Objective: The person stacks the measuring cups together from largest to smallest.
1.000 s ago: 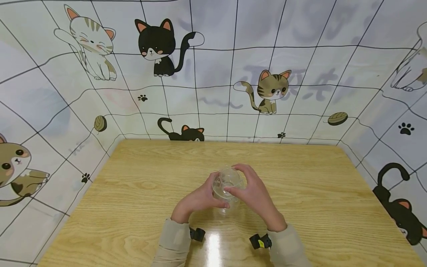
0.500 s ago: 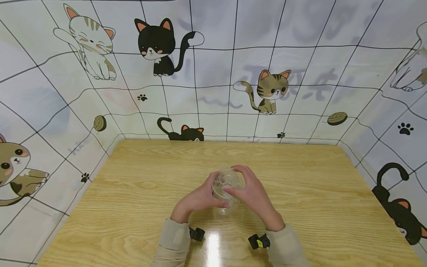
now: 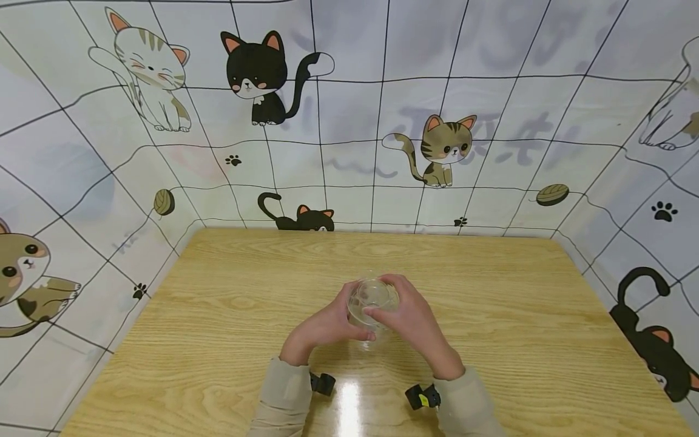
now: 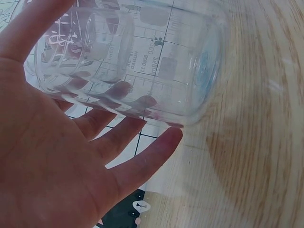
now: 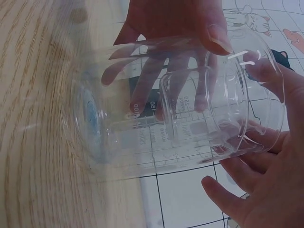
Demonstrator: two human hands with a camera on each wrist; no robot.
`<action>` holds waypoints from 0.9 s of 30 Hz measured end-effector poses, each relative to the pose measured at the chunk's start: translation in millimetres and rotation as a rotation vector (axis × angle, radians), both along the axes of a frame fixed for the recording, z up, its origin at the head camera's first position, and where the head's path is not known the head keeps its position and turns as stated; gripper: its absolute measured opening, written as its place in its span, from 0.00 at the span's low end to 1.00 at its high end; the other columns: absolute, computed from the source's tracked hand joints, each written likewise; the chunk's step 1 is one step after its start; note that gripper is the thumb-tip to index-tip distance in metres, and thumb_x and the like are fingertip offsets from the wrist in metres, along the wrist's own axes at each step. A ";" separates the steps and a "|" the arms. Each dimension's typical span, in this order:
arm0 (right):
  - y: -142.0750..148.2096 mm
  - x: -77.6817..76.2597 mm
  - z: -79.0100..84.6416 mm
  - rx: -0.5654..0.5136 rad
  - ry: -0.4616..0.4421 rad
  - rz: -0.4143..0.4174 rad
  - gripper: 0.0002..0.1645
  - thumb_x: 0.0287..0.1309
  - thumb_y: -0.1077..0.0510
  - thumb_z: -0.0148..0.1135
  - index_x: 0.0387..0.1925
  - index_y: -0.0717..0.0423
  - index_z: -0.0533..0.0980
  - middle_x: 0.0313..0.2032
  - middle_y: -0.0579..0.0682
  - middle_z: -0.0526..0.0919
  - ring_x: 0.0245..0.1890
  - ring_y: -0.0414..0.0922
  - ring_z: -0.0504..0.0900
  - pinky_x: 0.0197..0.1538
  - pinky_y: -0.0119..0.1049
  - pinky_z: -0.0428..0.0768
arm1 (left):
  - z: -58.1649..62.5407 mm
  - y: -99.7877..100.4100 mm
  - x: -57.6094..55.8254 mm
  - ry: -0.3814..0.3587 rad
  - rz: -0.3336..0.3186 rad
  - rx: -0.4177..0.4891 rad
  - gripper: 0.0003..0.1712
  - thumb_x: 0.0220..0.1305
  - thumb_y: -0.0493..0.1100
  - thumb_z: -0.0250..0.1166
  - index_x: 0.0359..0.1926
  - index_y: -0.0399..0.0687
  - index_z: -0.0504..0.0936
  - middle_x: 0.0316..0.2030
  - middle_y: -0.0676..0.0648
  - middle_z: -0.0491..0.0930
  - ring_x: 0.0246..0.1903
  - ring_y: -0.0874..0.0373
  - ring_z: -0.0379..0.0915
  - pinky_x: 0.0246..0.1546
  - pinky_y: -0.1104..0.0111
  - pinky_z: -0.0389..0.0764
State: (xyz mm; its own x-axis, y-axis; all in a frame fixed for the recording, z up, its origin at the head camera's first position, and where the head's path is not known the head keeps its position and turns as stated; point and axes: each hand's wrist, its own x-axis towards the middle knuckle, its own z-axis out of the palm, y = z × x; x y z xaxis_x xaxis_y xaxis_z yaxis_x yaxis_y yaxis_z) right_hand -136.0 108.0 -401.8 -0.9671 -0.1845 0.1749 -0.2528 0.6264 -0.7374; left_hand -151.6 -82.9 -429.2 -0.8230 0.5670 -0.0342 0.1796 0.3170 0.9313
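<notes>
Cup (image 3: 375,292) inside beaker (image 4: 175,85).
My left hand (image 3: 333,323) grips the beaker; my right hand (image 3: 412,312) pinches the cup, likely fragile, best rim-held.

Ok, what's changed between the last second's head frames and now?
The right hand has moved slightly down and inward, lowering the smaller glass beaker deeper into the larger glass beaker. Nothing visibly newly gripped or let go. Unchanged: left hand around the larger glass beaker, which stays in place over the table.
</notes>
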 end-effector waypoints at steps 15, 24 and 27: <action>-0.5 1.0 1.3 0.019 0.003 -0.006 0.43 0.38 0.32 0.64 0.54 0.47 0.67 0.51 0.42 0.72 0.52 0.45 0.70 0.50 0.48 0.69 | -0.1 0.9 -0.7 -0.019 0.006 -0.006 0.58 0.40 0.52 0.73 0.65 0.58 0.43 0.58 0.49 0.58 0.54 0.58 0.59 0.49 0.64 0.66; -0.8 1.7 1.1 0.006 -0.002 -0.008 0.43 0.37 0.30 0.63 0.54 0.46 0.67 0.50 0.41 0.71 0.52 0.44 0.70 0.50 0.48 0.69 | 0.5 0.7 0.2 -0.021 0.012 -0.002 0.58 0.40 0.52 0.74 0.65 0.61 0.44 0.58 0.49 0.58 0.54 0.57 0.58 0.50 0.62 0.66; -0.6 2.0 0.8 -0.001 0.014 -0.004 0.43 0.37 0.30 0.63 0.54 0.46 0.67 0.50 0.41 0.72 0.51 0.44 0.70 0.49 0.48 0.69 | 0.5 0.6 0.7 -0.018 0.014 -0.002 0.57 0.40 0.52 0.74 0.65 0.61 0.44 0.58 0.49 0.58 0.55 0.57 0.58 0.50 0.62 0.65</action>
State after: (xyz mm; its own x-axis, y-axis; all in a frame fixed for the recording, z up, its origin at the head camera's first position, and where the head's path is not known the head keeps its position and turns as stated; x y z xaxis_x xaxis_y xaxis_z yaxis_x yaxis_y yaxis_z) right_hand -134.0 107.5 -400.9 -0.9653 -0.1805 0.1886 -0.2606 0.6269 -0.7342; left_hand -150.9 -82.3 -428.7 -0.8301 0.5553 -0.0503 0.1583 0.3211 0.9337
